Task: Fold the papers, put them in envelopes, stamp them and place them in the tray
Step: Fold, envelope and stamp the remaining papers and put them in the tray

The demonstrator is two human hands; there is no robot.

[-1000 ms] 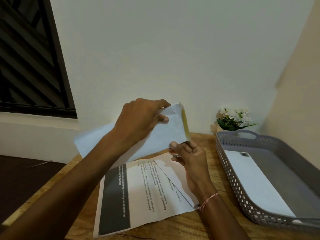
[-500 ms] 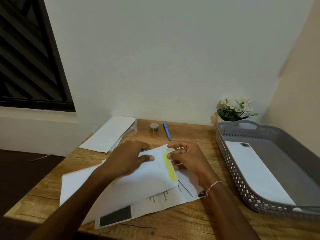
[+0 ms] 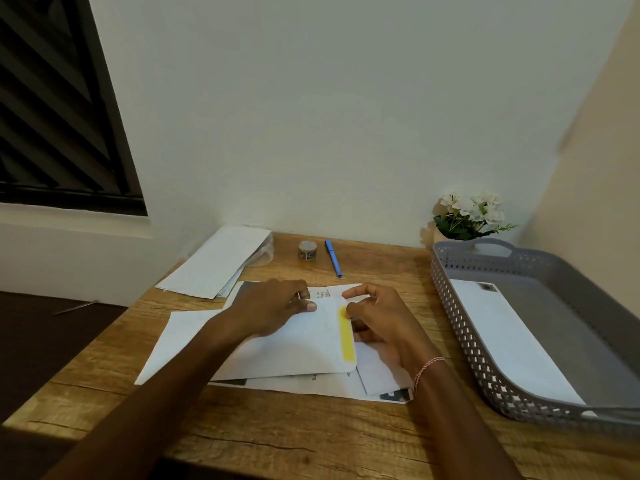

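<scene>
Envelope lower and flatter than a moment ago, lying on the printed papers mid surface, white with one yellow strip along the flap. Pinched at the far edge by the left hand fingers, at the flap by the right hand fingers. One stamped envelope in one grey tray, one pen, one small roll.

Both bare forearms reach in from the lower edge and converge. The left hand lies knuckles up, its thumb flat on the envelope and its fingers curled over the far edge. The right hand, with a thread band at the wrist, pinches the envelope's right end between thumb and forefinger.
</scene>
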